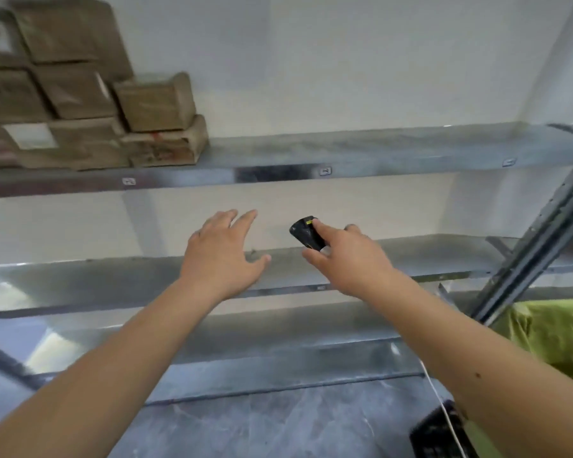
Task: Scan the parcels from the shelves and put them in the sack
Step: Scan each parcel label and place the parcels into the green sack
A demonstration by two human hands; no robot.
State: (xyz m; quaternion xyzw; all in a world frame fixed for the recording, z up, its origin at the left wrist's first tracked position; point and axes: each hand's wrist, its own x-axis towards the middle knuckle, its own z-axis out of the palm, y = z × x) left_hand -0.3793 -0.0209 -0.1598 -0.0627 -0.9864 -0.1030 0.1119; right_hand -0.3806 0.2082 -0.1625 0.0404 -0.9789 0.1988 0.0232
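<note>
Several brown paper-wrapped parcels (80,94) are stacked at the left end of the upper metal shelf (344,153). My left hand (224,252) reaches forward with its fingers spread and holds nothing, in front of the middle shelf (113,279). My right hand (348,259) grips a small black scanner (306,233), with the index finger lying along its top. A green sack (556,338) shows at the right edge, below the shelf post.
A slanted grey metal post (536,246) of the rack crosses the right side. A lower shelf (245,361) lies beneath my arms. A thin white cord (439,401) runs down to a dark object (434,434) at the bottom right. White wall behind.
</note>
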